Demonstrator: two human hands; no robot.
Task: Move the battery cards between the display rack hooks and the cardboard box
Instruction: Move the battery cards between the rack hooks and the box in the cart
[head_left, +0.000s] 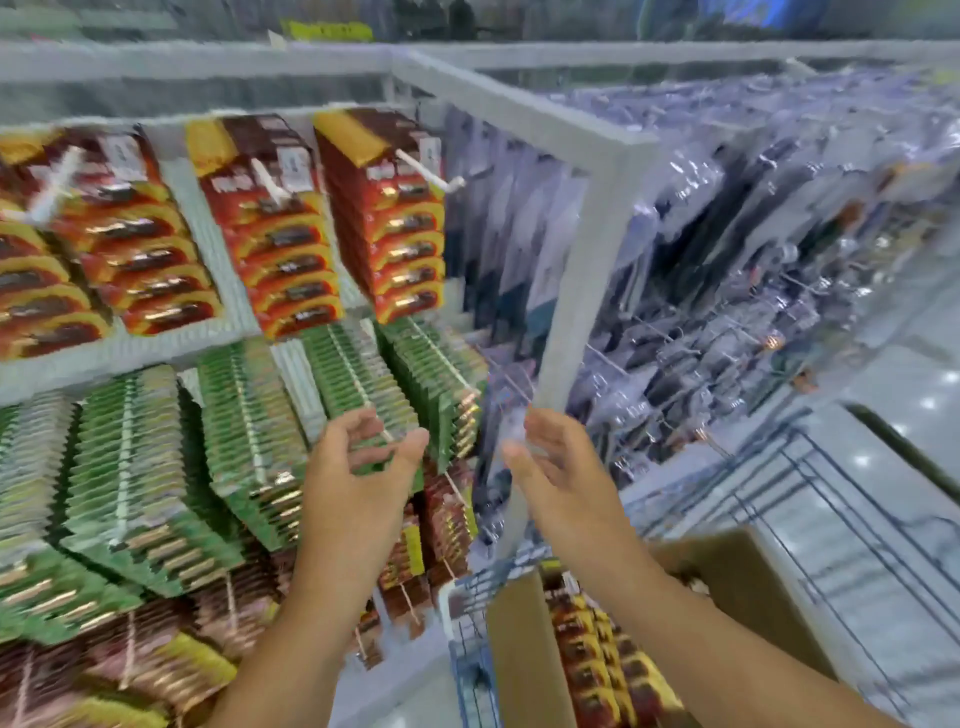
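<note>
The left hand (363, 457) curls around a stack of green battery cards (363, 384) on a rack hook (358, 384). At three o'clock, the right hand (550, 462) hangs loosely spread, holding nothing. At five o'clock sits the cardboard box (524, 654) with red cards.

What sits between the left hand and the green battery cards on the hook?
Nothing visible. The left hand is already at the front of the green battery cards, thumb and fingers curled around the outermost ones. Motion blur hides the exact contact. The right hand hovers beside it.
</note>
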